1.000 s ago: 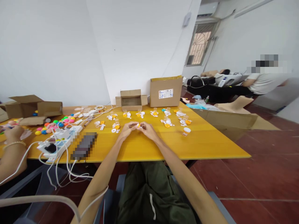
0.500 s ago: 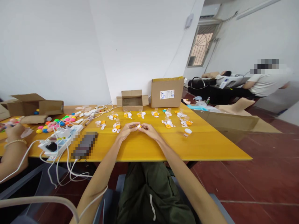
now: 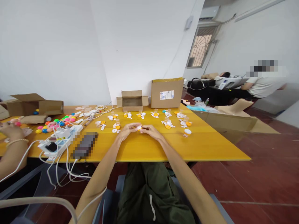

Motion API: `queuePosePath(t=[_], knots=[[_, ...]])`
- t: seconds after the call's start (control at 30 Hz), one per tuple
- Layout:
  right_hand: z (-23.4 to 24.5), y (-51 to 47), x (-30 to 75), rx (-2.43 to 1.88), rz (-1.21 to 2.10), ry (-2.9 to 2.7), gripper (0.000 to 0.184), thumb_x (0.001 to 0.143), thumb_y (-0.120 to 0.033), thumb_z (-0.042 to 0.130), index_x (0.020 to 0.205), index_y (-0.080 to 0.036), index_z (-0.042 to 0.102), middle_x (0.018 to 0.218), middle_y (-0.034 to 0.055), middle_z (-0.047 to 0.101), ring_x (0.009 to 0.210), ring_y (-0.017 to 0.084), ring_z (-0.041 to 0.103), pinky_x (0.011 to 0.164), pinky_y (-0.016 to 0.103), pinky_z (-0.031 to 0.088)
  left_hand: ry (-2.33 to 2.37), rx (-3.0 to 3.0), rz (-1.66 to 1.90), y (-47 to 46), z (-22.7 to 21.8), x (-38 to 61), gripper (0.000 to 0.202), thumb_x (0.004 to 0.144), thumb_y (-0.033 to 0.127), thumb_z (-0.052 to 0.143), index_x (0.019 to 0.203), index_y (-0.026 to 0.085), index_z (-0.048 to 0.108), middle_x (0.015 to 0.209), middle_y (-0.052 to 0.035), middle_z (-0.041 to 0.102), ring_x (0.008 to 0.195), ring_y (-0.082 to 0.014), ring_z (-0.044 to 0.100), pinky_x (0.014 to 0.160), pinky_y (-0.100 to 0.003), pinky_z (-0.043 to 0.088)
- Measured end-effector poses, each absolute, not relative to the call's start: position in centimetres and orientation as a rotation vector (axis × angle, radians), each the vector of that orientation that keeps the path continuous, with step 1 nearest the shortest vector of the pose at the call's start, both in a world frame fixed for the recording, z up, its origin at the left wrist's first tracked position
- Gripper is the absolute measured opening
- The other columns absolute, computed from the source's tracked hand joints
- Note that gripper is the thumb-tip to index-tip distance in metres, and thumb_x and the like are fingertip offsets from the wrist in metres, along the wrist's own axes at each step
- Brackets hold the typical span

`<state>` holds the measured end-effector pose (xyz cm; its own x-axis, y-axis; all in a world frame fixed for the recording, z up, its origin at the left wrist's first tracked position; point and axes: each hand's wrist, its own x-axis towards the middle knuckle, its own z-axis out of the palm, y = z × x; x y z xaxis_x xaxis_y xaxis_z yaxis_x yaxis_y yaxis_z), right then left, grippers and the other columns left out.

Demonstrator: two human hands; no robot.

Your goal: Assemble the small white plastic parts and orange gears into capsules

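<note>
My left hand (image 3: pixel 127 130) and my right hand (image 3: pixel 150 132) meet over the middle of the yellow table, fingers closed from both sides on a small white-and-orange plastic part (image 3: pixel 139 128). Its exact kind is too small to make out. Small piles of white and orange plastic pieces lie in an arc beyond them, such as a pile (image 3: pixel 116 127) just left of my left hand and a pile (image 3: pixel 168 124) to the right of my right hand. Clear cups stand by these piles. A clear cup with a white lid (image 3: pixel 187 133) stands apart on the right.
Behind the piles stand a small open carton (image 3: pixel 132 101) and a taped cardboard box (image 3: pixel 166 93). On the left lie a phone (image 3: pixel 85 145), a power strip (image 3: pixel 62 141) with loose cables, and colourful balls (image 3: pixel 56 123). A co-worker's arm (image 3: pixel 15 143) reaches in at far left.
The small part has turned between my fingers, and more of its white side shows. My hands have stayed in place. The co-worker's hand at left has shifted slightly.
</note>
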<state>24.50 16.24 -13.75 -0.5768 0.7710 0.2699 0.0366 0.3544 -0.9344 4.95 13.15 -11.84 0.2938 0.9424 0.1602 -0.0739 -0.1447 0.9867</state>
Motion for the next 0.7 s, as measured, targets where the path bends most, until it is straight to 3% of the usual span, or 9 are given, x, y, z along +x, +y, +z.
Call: queuePosePath(t=[0.3,0.7], knots=[[-13.42,15.86,24.81,-0.666,1.392,-1.867,0.045,0.072,-0.062,0.074,0.084,-0.019,0.072,0.089,0.0031,0.071,0.092,0.022,0.063,0.090,0.035,0.046,0.766,1.369,1.033,13.17,-11.93,4.70,0.046,0.064,0.033,0.087,0.108,0.021,0.077,0.119,-0.0121,0.074,0.122,-0.0289,0.063,0.108,-0.040,0.041],[-13.95,15.74,24.28,-0.681,1.407,-1.808,0.039,0.066,-0.047,0.083,0.093,-0.020,0.072,0.092,0.0036,0.074,0.091,0.022,0.067,0.088,0.038,0.051,0.627,1.356,0.996,12.94,-11.76,5.04,0.049,0.071,0.042,0.083,0.116,0.024,0.075,0.129,-0.0112,0.069,0.135,-0.0313,0.053,0.115,-0.043,0.034]])
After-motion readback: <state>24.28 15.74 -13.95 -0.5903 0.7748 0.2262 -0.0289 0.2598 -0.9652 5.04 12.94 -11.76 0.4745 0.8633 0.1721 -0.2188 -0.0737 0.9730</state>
